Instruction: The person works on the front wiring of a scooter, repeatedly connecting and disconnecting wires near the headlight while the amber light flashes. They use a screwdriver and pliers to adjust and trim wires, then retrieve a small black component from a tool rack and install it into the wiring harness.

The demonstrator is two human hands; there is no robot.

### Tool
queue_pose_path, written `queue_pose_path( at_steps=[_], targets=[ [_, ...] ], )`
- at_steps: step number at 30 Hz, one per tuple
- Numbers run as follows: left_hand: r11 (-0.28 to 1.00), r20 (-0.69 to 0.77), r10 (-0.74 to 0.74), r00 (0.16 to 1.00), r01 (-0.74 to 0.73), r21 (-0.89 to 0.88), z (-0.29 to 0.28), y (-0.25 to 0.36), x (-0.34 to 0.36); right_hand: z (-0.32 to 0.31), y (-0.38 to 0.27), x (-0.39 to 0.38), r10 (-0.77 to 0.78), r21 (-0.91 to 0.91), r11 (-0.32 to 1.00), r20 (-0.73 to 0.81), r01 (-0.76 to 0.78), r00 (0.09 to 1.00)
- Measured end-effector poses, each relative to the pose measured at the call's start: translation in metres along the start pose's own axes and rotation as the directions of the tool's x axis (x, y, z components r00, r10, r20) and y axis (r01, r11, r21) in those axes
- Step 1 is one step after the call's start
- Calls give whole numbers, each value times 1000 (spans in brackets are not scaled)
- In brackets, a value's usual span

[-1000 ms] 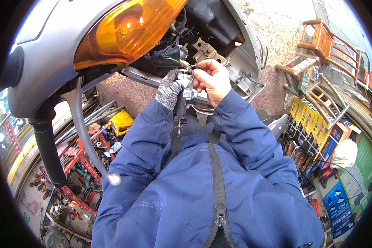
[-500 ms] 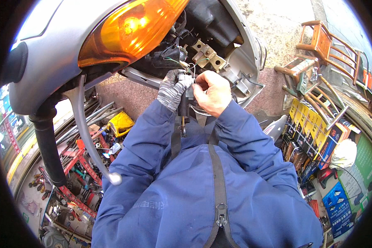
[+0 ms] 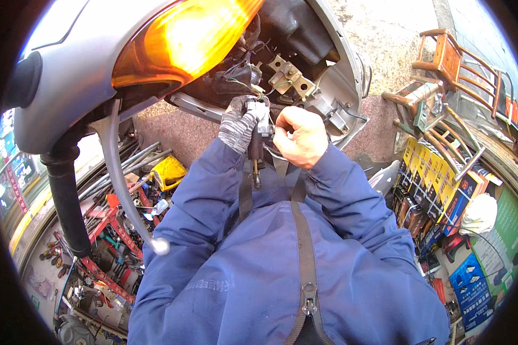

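Part [image 3: 264,123], silvery and blocky, sits gripped in my left hand [image 3: 237,127] before the scooter [image 3: 77,75]. My right hand [image 3: 301,138] curls beside it; from here I can't tell whether it pinches anything.

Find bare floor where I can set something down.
Reddish speckled floor shows bare between the silver-grey plastic scooter body and brown wooden seats, and beside the long grey metal rods. Crowded: around the red metal rack, left, and yellow-sided boxes, right.

Through my remote view I see a wooden chair [image 3: 446,56], yellow boxes [image 3: 433,171], a white cloth [image 3: 479,214]
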State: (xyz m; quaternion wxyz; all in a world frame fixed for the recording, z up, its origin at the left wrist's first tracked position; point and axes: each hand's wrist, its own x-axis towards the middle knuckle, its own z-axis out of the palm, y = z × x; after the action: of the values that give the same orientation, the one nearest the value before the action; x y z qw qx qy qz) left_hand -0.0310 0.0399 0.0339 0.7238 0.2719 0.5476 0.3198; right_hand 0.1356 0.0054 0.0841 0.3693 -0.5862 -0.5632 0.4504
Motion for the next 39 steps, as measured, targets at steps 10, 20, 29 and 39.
queue_pose_path(
  at_steps=[10,20,29,39],
  targets=[
    [988,36,12,999,-18,151,4,1,0,7,41,56,249,66,964,116,-257,962],
    [987,75,4,997,-16,163,-1,-1,0,15,47,62,380,281,837,320,-469,868],
    [977,178,-183,967,199,-77,-8,10,5,15,41,58,413,387,751,358,-536,837],
    [981,-42,-195,980,193,-30,0,3,19,14,39,50,378,444,743,339,-501,862]
  ],
)
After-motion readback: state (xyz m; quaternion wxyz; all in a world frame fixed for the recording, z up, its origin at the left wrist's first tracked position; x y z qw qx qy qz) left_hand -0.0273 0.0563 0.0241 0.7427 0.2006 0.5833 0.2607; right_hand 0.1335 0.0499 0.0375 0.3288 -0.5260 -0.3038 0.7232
